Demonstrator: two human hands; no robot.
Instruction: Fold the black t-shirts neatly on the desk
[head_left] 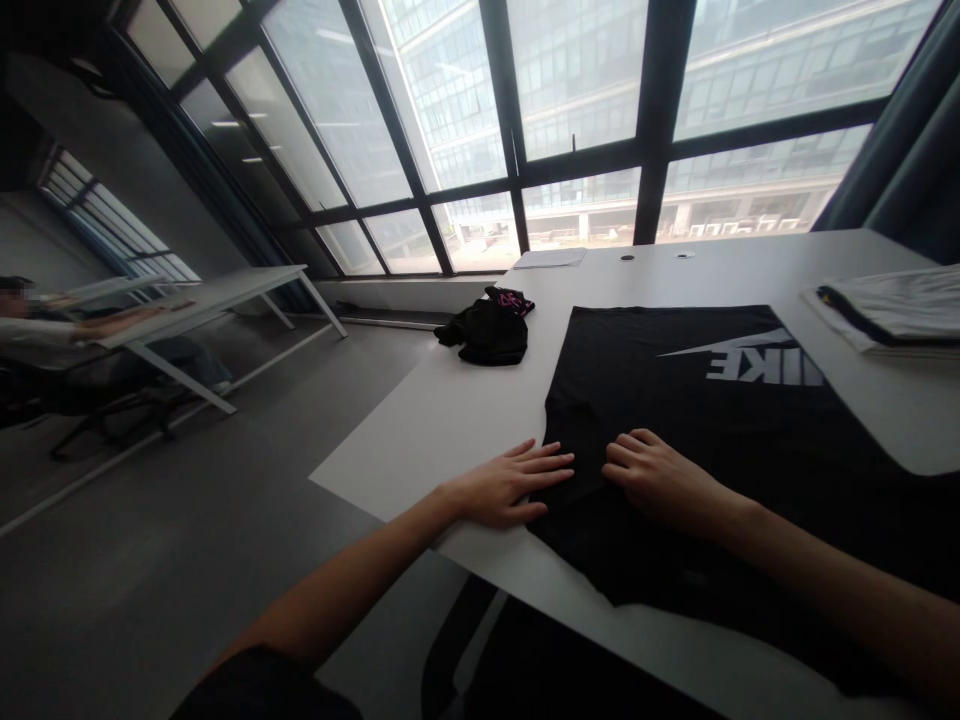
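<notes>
A black T-shirt with a white swoosh and brand lettering, upside down from my side, is spread over the white table. My left hand lies flat with its fingers apart, the fingertips resting on the shirt's left edge and the palm partly over the tabletop. Just to the right, my right hand bends its fingers down in a closed grip on the black cloth. Its fingertips are partly hidden. My right forearm crosses over the lower part of the shirt.
A crumpled dark garment with pink marks sits at the table's left edge. Folded light clothes are stacked at the right. Papers lie by the window. A dark chair stands below the near edge. Another person sits at a far-left table.
</notes>
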